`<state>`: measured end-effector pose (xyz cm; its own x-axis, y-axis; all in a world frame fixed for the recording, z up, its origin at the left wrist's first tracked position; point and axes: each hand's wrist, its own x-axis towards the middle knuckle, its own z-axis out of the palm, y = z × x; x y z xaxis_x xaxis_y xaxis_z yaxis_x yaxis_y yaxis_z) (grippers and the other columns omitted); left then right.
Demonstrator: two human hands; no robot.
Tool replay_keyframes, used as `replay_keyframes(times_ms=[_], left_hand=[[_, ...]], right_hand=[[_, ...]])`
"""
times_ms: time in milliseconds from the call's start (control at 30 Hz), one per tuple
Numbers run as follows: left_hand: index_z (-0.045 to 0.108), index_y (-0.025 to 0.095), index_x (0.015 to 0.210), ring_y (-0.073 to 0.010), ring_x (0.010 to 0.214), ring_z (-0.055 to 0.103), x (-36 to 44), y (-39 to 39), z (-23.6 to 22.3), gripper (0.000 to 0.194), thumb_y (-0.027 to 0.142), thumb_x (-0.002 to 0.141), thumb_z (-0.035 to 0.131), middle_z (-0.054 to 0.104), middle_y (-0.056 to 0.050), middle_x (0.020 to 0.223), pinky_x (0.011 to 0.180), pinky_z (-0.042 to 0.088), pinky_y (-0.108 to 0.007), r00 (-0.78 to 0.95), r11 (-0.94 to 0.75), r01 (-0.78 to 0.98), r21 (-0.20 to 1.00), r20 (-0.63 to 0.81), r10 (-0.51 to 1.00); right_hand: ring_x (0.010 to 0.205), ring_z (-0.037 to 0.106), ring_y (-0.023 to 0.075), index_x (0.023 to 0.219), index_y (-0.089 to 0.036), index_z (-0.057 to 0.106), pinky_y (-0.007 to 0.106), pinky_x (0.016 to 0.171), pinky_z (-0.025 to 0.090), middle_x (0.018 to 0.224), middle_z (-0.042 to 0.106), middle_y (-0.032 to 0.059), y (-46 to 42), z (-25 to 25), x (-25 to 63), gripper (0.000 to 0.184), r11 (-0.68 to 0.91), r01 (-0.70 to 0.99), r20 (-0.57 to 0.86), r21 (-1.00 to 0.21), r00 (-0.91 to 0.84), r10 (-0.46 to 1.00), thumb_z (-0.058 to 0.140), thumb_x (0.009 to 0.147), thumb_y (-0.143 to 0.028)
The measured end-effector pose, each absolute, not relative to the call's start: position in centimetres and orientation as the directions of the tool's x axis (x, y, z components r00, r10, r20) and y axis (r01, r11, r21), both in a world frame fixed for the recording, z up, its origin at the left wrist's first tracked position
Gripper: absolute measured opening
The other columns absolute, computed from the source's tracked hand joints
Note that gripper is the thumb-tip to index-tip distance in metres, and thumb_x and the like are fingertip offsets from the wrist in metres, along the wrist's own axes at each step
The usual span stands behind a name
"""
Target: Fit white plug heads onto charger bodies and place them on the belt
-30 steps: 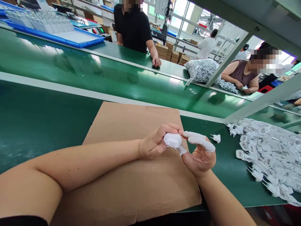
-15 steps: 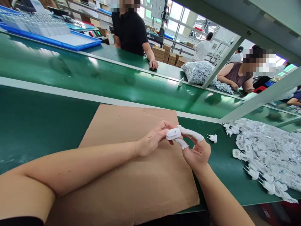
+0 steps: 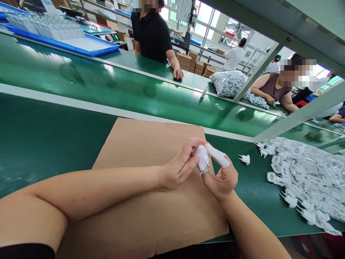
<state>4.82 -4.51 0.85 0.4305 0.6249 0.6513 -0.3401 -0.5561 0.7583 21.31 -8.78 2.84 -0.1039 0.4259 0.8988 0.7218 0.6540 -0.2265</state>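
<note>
Both hands grip one white two-pin plug [image 3: 202, 157] above the right part of a cardboard sheet [image 3: 151, 144]. Its two metal pins point down and to the right. My left hand [image 3: 180, 163] holds it from the left, thumb in front and fingers behind. My right hand [image 3: 222, 176], with white covers on finger and thumb, closes on it from the right; its thumb tip is partly hidden behind the plug. A separate white plug [image 3: 244, 159] lies on the green table to the right.
A heap of white plugs and housings [image 3: 304, 183] with clear plastic covers the table's right side. Beyond runs a green conveyor belt [image 3: 151, 93] carrying a small white piece [image 3: 204, 92]. A slanted metal post [image 3: 296, 115] stands at right. Co-workers sit across; a blue tray [image 3: 94, 48] is far left.
The plug has been turned in my fingers: its pin face pointed toward me before, and now the pins point down-right. A seated co-worker's arm at right has shifted.
</note>
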Motion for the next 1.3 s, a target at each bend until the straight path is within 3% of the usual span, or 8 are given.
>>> replay_keyframes(times_ms=[133,333,500,733,900,1000,1100,1300], left_hand=[[0.040,0.026,0.138,-0.0189,0.109,0.056,4.9,-5.1,1.5,0.031,0.039,0.110,0.043,0.052,-0.010,0.131,0.093,0.051,-0.034,0.429,-0.407,-0.400,0.821,0.560,0.708],[0.042,0.023,0.114,-0.0143,0.082,0.056,5.0,-5.2,3.3,0.029,0.049,0.105,0.051,0.057,-0.004,0.106,0.071,0.049,-0.028,0.497,-0.006,-0.365,0.931,0.200,0.844],[0.046,0.022,0.108,-0.0121,0.072,0.055,5.0,-4.5,4.4,0.029,0.047,0.102,0.057,0.059,0.000,0.093,0.067,0.046,-0.026,0.494,0.159,-0.426,0.890,0.083,0.865],[0.052,0.020,0.111,-0.0123,0.076,0.057,5.4,-4.4,4.5,0.027,0.041,0.098,0.063,0.061,-0.002,0.101,0.064,0.046,-0.024,0.489,0.288,-0.529,0.798,0.009,0.872],[0.053,0.020,0.112,-0.0126,0.079,0.058,5.2,-4.3,4.5,0.031,0.046,0.098,0.064,0.062,-0.003,0.106,0.067,0.047,-0.025,0.505,0.294,-0.512,0.807,0.006,0.863],[0.054,0.021,0.117,-0.0154,0.091,0.062,4.9,-4.1,3.9,0.046,0.056,0.092,0.071,0.063,-0.006,0.113,0.079,0.051,-0.028,0.525,0.173,-0.474,0.863,0.120,0.842],[0.053,0.023,0.125,-0.0189,0.101,0.065,4.9,-3.5,2.5,0.063,0.048,0.079,0.087,0.064,-0.007,0.116,0.092,0.052,-0.034,0.575,0.030,-0.371,0.928,0.205,0.792],[0.064,0.017,0.116,-0.0222,0.099,0.064,5.4,-2.3,0.1,0.056,0.063,0.085,0.072,0.070,-0.008,0.109,0.094,0.050,-0.036,0.460,-0.063,-0.073,0.995,0.090,0.884]], right_hand=[[0.102,0.079,0.0284,0.141,-0.028,0.064,0.042,0.086,0.071,0.122,0.078,0.0089,-8.9,3.1,21.5,0.067,0.660,0.735,0.901,-0.158,-0.166,0.401,0.077,0.078,-0.008],[0.100,0.080,0.0275,0.140,-0.028,0.063,0.040,0.083,0.071,0.119,0.079,0.0098,-8.9,3.2,21.4,0.063,0.671,0.735,0.853,-0.098,-0.285,0.437,0.074,0.081,-0.009],[0.101,0.080,0.0267,0.135,-0.029,0.064,0.037,0.080,0.070,0.118,0.079,0.0084,-9.3,3.1,20.7,0.058,0.690,0.704,0.850,-0.164,-0.255,0.462,0.073,0.080,-0.010],[0.094,0.080,0.0264,0.130,-0.030,0.067,0.036,0.074,0.069,0.115,0.079,0.0075,-9.3,3.1,21.0,0.057,0.675,0.685,0.864,-0.274,-0.132,0.485,0.076,0.076,-0.012],[0.092,0.078,0.0250,0.128,-0.028,0.067,0.035,0.072,0.067,0.111,0.078,0.0069,-9.0,3.1,21.4,0.055,0.661,0.692,0.862,-0.290,-0.110,0.494,0.074,0.075,-0.014],[0.094,0.076,0.0248,0.123,-0.026,0.067,0.038,0.076,0.065,0.107,0.076,0.0069,-8.4,3.2,22.1,0.047,0.593,0.731,0.849,-0.338,-0.034,0.527,0.074,0.077,-0.017],[0.093,0.075,0.0241,0.116,-0.024,0.066,0.038,0.079,0.064,0.103,0.074,0.0060,-7.8,3.0,23.0,0.040,0.522,0.761,0.827,-0.385,0.033,0.561,0.078,0.077,-0.025],[0.110,0.073,0.0249,0.125,-0.024,0.064,0.039,0.096,0.059,0.120,0.074,0.0086,-6.2,2.8,25.6,0.046,0.332,0.743,0.485,-0.581,-0.012,0.875,0.078,0.083,-0.036]])
